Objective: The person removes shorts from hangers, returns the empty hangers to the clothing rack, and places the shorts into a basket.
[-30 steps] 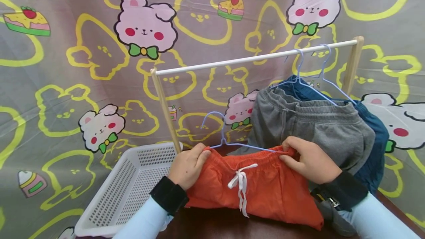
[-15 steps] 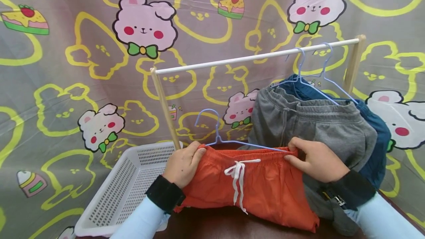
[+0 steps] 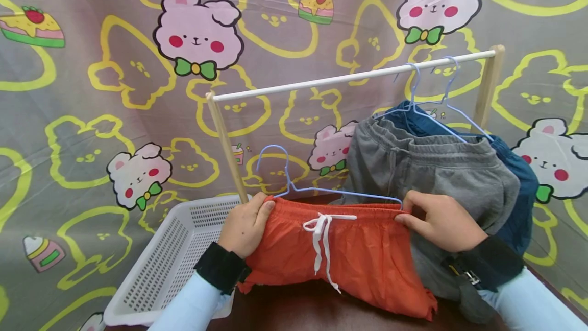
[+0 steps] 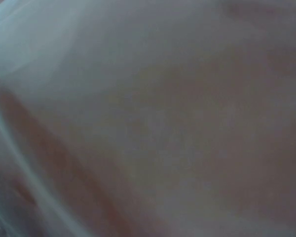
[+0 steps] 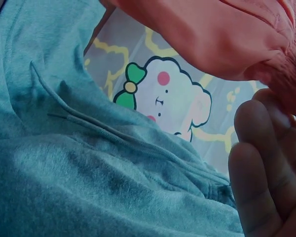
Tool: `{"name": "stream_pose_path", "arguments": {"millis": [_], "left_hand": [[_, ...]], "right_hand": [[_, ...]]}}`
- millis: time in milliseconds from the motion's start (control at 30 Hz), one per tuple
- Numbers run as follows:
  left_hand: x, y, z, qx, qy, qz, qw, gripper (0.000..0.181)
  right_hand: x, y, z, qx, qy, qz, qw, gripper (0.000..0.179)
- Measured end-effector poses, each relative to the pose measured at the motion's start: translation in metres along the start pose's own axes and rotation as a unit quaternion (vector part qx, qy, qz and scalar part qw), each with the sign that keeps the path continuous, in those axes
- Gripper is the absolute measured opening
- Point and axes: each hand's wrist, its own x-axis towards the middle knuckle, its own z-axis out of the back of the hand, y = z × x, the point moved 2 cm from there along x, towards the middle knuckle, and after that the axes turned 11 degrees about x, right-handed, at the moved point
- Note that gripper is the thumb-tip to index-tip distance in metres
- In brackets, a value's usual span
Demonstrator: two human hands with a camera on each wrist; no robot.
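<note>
1. The orange shorts (image 3: 363,254), at 6 o'clock, have slid a little toward 9 o'clock. Their waist (image 3: 376,213) is pulled straighter now.
2. The blue hanger (image 3: 344,193), along the back of the waist, has moved a bit toward 10 o'clock. Its bent end now shows at 4 o'clock. So it seems to reach almost all the way across; I can't tell if that end is tucked in.
3. The right hand (image 3: 445,221), at 4 o'clock, pinches one corner of the waist. The left hand (image 3: 243,226), at 7 o'clock, pinches the other. The left wrist view is too blurry to help.
4. Behind it all hangs a big gray cloth (image 3: 138,91) with bunnies and yellow lines, from 9 o'clock over 12 to 3.
5. A dark red-brown table (image 3: 275,310) shows at 6 o'clock, under the shorts.
6. The rack (image 3: 321,81) has a white bar at 1 o'clock.
7. Gray shorts (image 3: 441,178) hang from it at 4 o'clock, with blue shorts (image 3: 523,218) behind.
8. A white basket (image 3: 133,316) with holes sits at 8 o'clock.
</note>
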Motion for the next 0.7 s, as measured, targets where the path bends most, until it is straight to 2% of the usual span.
{"name": "stream_pose_path", "arguments": {"millis": [100,267,400,533,700], "left_hand": [[-0.001,0.0,0.001,0.009,-0.002,0.003,1.0,0.021],[-0.001,-0.002,0.002,0.011,0.006,0.01,0.9999,0.021],[0.0,-0.004,0.004,0.009,0.011,0.022,0.9997,0.022],[0.0,-0.007,0.006,0.002,0.009,0.019,0.9998,0.022],[-0.002,-0.014,0.005,0.006,-0.002,-0.015,0.9999,0.019]], "right_hand": [[0.0,0.002,-0.001,-0.01,-0.013,0.016,0.9997,0.027],[0.001,0.007,-0.008,-0.04,-0.045,0.073,0.9955,0.036],[0.002,0.008,-0.015,-0.032,-0.05,0.099,0.9933,0.035],[0.003,0.004,-0.02,-0.014,-0.039,0.092,0.9948,0.033],[0.004,0.0,-0.027,0.005,-0.004,0.041,0.9991,0.028]]}}
